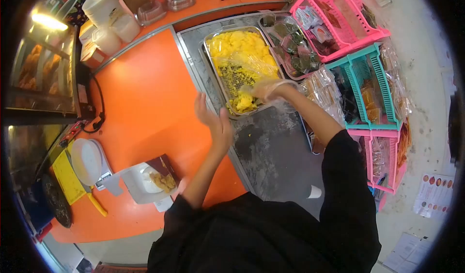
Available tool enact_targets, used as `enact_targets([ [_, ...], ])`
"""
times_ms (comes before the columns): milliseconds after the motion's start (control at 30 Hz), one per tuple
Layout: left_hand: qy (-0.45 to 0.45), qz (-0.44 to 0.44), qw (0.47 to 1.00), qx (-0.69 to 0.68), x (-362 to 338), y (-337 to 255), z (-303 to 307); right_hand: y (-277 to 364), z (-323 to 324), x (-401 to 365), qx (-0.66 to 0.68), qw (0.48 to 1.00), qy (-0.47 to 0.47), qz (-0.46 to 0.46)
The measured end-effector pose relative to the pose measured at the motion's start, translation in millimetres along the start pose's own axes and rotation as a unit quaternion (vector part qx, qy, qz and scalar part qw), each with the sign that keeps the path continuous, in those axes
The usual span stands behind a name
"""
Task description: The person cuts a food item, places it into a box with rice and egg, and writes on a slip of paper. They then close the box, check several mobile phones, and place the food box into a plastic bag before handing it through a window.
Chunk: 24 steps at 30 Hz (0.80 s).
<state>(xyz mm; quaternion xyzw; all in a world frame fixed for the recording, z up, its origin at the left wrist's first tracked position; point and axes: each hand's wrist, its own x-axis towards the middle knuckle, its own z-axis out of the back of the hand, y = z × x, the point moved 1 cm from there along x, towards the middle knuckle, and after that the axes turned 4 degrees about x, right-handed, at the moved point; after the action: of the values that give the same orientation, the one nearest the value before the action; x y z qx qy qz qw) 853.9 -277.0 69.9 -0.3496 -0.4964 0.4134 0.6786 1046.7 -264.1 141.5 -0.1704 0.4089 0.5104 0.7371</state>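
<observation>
A clear plastic glove covers my right hand (272, 90), which is over the near right part of a metal tray (224, 90). Its fingers are smeared by motion, and I cannot make out whether they grip anything. Yellow rice-like food (240, 43) fills the tray's far part, and clear plastic film lies over some of it. A loose yellow clump (243, 102) sits by the gloved fingertips, with scattered grains around it. My left hand (213, 124) is bare, fingers stretched out, above the orange tabletop's edge and holding nothing.
An opened white food box (145, 181) stands on the orange table (140, 98), near a scale (88, 161) and a yellow-handled knife (98, 204). Green leafy pieces fill another tray (290, 43). Pink (339, 21) and teal baskets (361, 86) line the right; a heated case (46, 69) is left.
</observation>
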Motion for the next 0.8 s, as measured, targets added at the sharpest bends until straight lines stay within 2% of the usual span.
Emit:
enact_targets([
  [33,0.011,-0.028,0.999,0.012,-13,-12,33,0,0,4,-0.003,1.000,-0.002,0.004],
  [100,0.018,-0.098,0.993,0.054,-50,-18,102,-18,-6,27,0.132,0.991,-0.005,-0.026],
  [133,0.014,-0.139,0.987,0.084,-68,-16,137,-22,-14,35,0.026,0.998,-0.013,0.056],
  [167,0.011,-0.142,0.986,0.086,-83,-15,167,-25,-21,43,-0.083,0.987,-0.039,0.135],
  [233,-0.013,-0.075,0.983,0.170,-113,-13,223,1,-33,16,-0.008,0.965,-0.249,0.078],
  [300,-0.052,-0.013,0.968,0.244,-140,1,270,15,-40,13,-0.028,0.959,-0.266,0.094],
  [400,-0.113,0.054,0.933,0.337,-162,13,324,-5,-42,36,0.017,0.952,-0.304,0.038],
  [433,-0.137,0.070,0.921,0.358,-164,13,339,-22,-37,40,-0.100,0.947,-0.254,0.167],
  [467,-0.139,0.071,0.921,0.356,-164,13,351,-34,-35,45,-0.215,0.912,-0.195,0.290],
  [500,-0.175,0.083,0.908,0.373,-164,14,362,-43,-37,55,-0.219,0.911,-0.195,0.290],
  [533,-0.211,0.096,0.892,0.389,-165,15,369,-44,-37,59,-0.186,0.934,-0.205,0.225],
  [600,-0.228,0.094,0.894,0.373,-164,16,374,-39,-44,60,-0.153,0.952,-0.211,0.162],
  [633,-0.243,0.090,0.897,0.357,-166,14,376,-11,-49,38,-0.028,0.948,-0.300,0.105],
  [700,-0.221,0.103,0.894,0.377,-175,19,376,26,-57,21,0.098,0.919,-0.379,0.049],
  [767,-0.196,0.111,0.891,0.394,-178,19,375,41,-64,18,0.053,0.932,-0.357,0.030],
  [800,-0.186,0.119,0.899,0.379,-179,16,370,39,-74,16,0.009,0.901,-0.413,0.133],
])
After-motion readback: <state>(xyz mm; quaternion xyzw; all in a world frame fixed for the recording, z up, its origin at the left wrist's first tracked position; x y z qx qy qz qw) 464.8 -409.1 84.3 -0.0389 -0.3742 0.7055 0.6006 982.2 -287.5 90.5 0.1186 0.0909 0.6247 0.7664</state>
